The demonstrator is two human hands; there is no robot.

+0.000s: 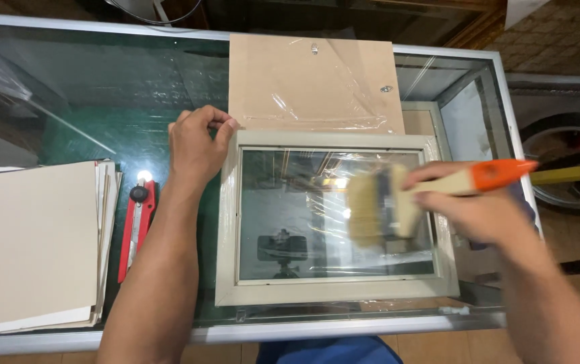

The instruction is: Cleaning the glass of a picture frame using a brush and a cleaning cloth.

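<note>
Head view, cutter [135, 229], paper stack [34, 246] beside frame [334, 291]

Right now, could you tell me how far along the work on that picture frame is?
Done: the backing board lies off, behind the frame. In hand: the right hand holds a brush over the glass, blurred; the left hand grips the top-left corner. Left: the board is not yet refitted.

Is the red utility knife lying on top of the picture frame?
No, the red utility knife lies on the glass table to the left of the picture frame, between it and the stack of cream boards.
</note>
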